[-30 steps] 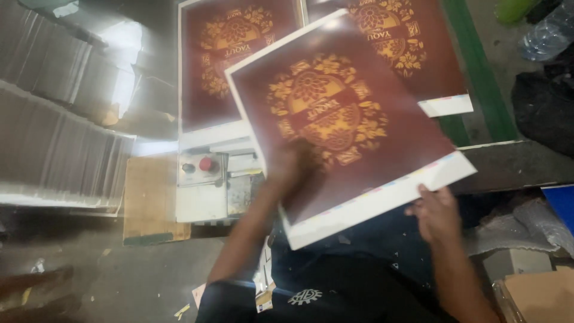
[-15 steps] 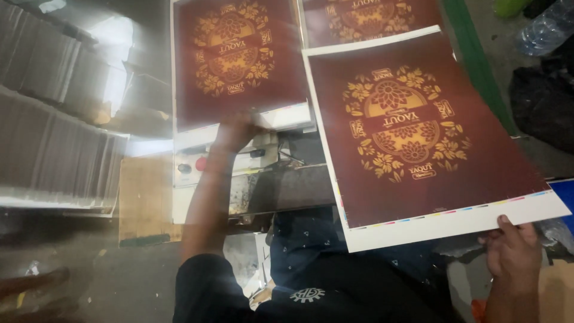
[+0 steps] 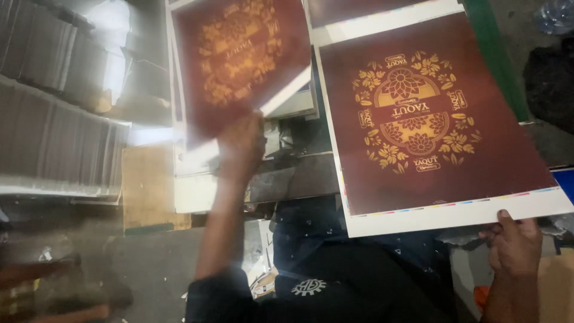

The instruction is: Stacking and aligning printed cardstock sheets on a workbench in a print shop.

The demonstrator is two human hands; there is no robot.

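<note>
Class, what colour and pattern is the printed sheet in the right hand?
Head view: printed sheet, dark maroon with gold floral ornament.

two bare hands, left hand point(image 3: 242, 146) and right hand point(image 3: 512, 244), no gloves, rings or watch visible. forearms uncovered. dark, near-black top across the near middle, left sleeve point(image 3: 218, 293) pushed up past the elbow and bunched. small pale round emblem point(image 3: 308, 287) on the chest. faint lighter pattern in the fabric farther up.
</note>
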